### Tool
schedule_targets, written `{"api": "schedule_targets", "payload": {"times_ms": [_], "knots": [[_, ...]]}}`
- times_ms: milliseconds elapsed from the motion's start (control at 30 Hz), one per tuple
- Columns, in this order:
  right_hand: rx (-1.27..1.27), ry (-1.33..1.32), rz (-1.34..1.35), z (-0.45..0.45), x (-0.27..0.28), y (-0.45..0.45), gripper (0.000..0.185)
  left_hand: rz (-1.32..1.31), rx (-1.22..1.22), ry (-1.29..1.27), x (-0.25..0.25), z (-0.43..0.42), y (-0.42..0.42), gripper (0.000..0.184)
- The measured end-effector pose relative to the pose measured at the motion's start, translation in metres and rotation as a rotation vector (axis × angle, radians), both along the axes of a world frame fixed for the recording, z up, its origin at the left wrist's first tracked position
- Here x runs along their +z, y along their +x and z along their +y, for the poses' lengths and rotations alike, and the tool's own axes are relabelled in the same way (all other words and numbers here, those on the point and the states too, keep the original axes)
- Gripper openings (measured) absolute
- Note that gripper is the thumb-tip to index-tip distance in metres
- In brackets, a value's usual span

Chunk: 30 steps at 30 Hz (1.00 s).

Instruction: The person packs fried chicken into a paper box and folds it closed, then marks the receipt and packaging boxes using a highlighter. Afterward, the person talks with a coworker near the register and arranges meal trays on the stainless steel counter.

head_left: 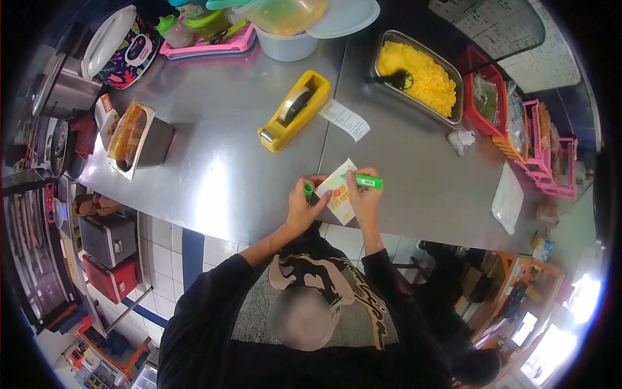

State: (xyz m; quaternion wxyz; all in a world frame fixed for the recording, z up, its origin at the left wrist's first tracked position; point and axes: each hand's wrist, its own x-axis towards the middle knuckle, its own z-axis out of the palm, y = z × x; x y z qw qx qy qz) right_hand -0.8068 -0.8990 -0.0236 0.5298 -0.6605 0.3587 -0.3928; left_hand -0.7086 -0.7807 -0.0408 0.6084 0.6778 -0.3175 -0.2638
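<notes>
My left hand is closed on a white printed card with orange and yellow lettering. A green marker cap is tucked in the same hand. My right hand grips a green marker at the card's upper right; its tip seems to touch the card. The card is held tilted over the counter's front edge. Beyond my hands, a printed paper slip lies on the steel, beside a yellow tape dispenser.
A metal pan of yellow food with a dark spoon stands at the back right of the steel counter. Pink baskets line the right end. A steel container and a patterned slow cooker stand left.
</notes>
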Motion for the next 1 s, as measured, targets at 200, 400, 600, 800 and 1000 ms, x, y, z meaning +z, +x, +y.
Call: {"api": "schedule_targets", "payload": {"times_ms": [200, 400, 600, 800, 1000], "knots": [[-0.056, 0.040, -0.075, -0.001, -0.003, 0.003, 0.015, 0.015, -0.021, 0.003, -0.007, 0.000, -0.001, 0.035], [-0.100, 0.058, -0.046, 0.000, 0.012, 0.010, 0.015, 0.037, -0.023, -0.001, -0.004, 0.001, 0.000, 0.035], [-0.088, -0.017, -0.005, -0.002, -0.002, -0.001, 0.015, -0.016, 0.044, -0.036, -0.003, -0.001, -0.004, 0.032], [-0.372, 0.222, -0.295, -0.001, 0.004, -0.033, 0.017, -0.037, 0.000, 0.058, 0.001, -0.032, -0.026, 0.040], [-0.593, 0.185, -0.318, -0.016, 0.024, -0.092, 0.015, -0.347, -0.002, 0.028, 0.016, -0.095, -0.017, 0.049]]}}
